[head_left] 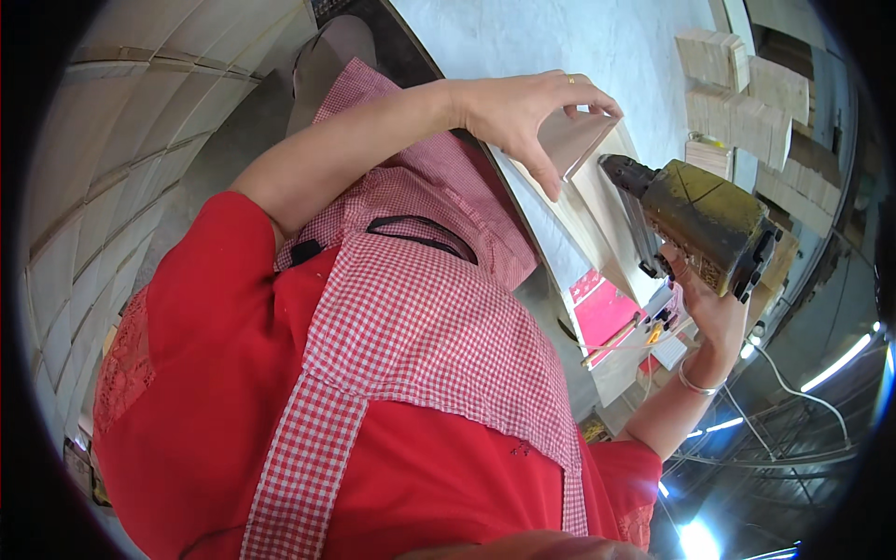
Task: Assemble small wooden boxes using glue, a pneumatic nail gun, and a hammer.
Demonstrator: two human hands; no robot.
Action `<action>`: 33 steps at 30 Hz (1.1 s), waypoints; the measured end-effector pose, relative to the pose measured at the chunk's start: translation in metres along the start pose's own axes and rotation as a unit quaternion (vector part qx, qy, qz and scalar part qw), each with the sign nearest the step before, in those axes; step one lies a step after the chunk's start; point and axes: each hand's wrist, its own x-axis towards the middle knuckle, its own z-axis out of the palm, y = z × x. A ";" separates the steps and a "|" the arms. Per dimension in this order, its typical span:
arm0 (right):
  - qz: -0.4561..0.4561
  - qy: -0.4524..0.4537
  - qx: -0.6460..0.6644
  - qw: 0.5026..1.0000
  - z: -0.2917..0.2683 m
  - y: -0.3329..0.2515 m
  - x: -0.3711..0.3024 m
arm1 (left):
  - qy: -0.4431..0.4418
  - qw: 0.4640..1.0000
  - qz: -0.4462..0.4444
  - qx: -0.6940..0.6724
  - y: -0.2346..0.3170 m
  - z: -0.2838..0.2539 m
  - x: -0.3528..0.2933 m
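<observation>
Wooden block [574, 140], a pale, flat-faced offcut, sits at about one o'clock from the picture's middle, pinched by the left hand [523, 112]: thumb low on the near face, fingers curled over the top edge, so the hand is pressed together on the wood. It rests against a longer pale board [607, 219] that runs toward four o'clock along the edge of the white workbench [560, 47].

At three o'clock the right hand [709, 308] is wrapped tight round the grip of a worn yellow nail gun [705, 224], whose dark nose points toward ten o'clock and stands just beside the block, near the thumb. Whether the nose touches the wood cannot be told.

By its look the block is stiff, light and dry, with smooth faces that could slip under a sideways push, so it is best held across its top edge and outer face, fingers kept well clear of the tool's nose. The gun looks heavy for one hand.

Stacked wooden pieces [742, 93] lie toward two o'clock on the bench, well apart from the hands. A pink tray [602, 313] of small items sits near four o'clock. A red shirt and checked apron [411, 317] fill the lower half of the view.
</observation>
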 end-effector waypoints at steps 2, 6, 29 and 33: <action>-0.032 -0.011 -0.020 0.999 -0.002 0.002 0.003 | 0.024 0.998 0.020 0.059 -0.001 0.004 -0.001; -0.022 -0.007 -0.011 1.000 0.000 0.003 0.000 | 0.015 0.997 0.016 0.071 -0.003 0.003 0.005; 0.050 0.049 0.099 0.993 -0.003 -0.017 0.039 | 0.033 0.998 0.043 0.041 -0.009 0.009 0.007; 0.085 0.031 0.085 0.992 -0.005 -0.016 0.041 | 0.036 0.998 0.042 0.035 -0.010 0.009 0.005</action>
